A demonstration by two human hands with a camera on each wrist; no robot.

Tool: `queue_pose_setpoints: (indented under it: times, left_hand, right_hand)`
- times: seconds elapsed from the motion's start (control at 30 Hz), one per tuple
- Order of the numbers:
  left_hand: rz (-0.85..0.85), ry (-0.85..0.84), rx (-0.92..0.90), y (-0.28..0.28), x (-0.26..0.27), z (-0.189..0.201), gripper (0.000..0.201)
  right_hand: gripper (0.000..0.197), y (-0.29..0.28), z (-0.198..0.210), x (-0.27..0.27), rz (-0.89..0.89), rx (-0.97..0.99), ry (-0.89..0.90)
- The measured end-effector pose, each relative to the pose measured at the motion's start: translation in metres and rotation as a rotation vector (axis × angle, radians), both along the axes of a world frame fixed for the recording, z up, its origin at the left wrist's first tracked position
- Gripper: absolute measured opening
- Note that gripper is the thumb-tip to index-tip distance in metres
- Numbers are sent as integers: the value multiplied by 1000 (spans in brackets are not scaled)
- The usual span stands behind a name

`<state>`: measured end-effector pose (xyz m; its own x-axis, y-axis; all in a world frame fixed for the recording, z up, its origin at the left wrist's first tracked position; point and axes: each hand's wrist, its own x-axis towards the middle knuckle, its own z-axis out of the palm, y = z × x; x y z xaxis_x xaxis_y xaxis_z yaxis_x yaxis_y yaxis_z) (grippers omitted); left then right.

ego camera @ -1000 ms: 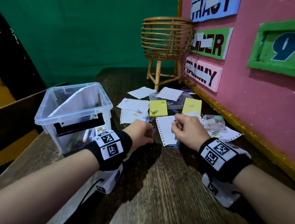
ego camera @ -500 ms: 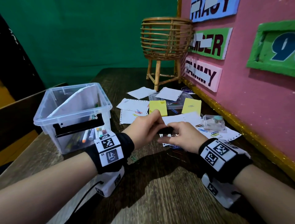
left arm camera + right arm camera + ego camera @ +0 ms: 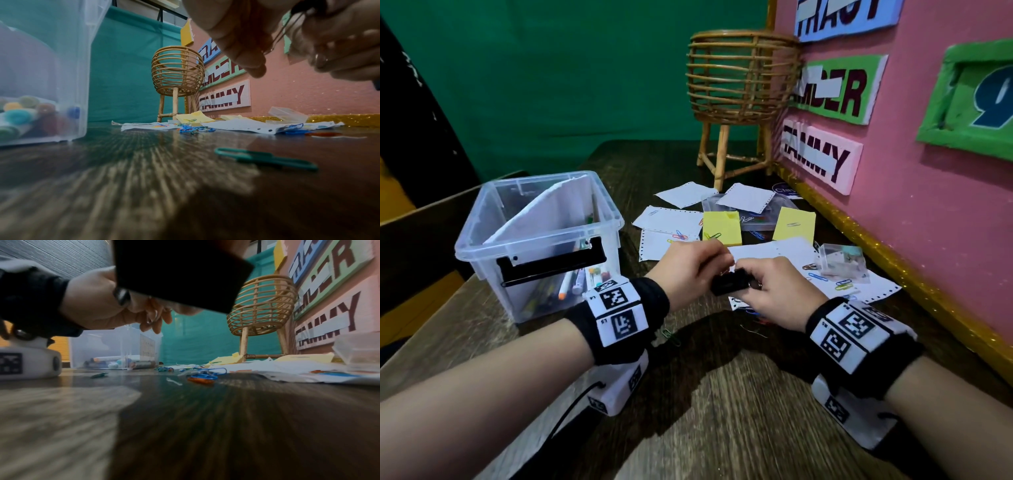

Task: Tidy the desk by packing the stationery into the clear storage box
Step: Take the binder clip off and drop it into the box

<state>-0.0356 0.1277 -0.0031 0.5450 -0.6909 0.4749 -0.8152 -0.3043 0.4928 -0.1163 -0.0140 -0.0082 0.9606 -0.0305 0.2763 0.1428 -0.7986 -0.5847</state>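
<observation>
Now, far left, the clear storage box (image 3: 541,246) already holds pens and a paper sheet. Just right of it the left hand (image 3: 685,270) has risen off the desk to meet the right hand (image 3: 774,294), and both pinch 1 black binder clip (image 3: 729,282) that 1 second ago was not in sight. Judging by this, the clip goes into the box next. Farther right, paper sheets (image 3: 774,250), yellow sticky notes (image 3: 720,226) and coloured paper clips (image 3: 842,284) remain unpacked

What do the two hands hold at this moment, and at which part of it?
Both hold one black binder clip above the desk. The right hand grips its black body; the left hand pinches its wire handles.
</observation>
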Motion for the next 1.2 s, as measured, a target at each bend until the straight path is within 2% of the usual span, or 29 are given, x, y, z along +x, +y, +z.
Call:
queue_pose_setpoints:
  times: [0.17,0.33,0.43,0.6,0.77,0.9,1.03,1.1,1.2]
  left_hand:
    - [-166,10,130,5,-9,1,39]
    - [-84,-44,135,2,-6,0,39]
    - [-44,-67,182,1,-7,-1,35]
    - [-99,-36,167,2,-9,1,32]
    - [-93,-68,203,2,-9,1,31]
    - [-106,-133,180,2,-6,1,34]
    - [-115,-186,105,3,-3,-2,24]
    - [-120,-168,94,3,-3,-2,20]
    - [-122,-89,167,3,-3,-2,22]
  right_hand:
    - [38,-4,1,2,-161,-57,45]
    - [21,-3,4,1,-193,10,32]
    - [24,-5,3,3,-190,19,41]
    - [45,-5,2,3,-191,42,51]
    - [8,-5,2,3,-180,-105,79]
    - [13,-4,3,3,-176,-122,80]
    - [16,-2,5,2,-160,-116,74]
    - [17,-1,6,1,-156,-109,76]
    - [6,-1,5,0,-137,-188,134]
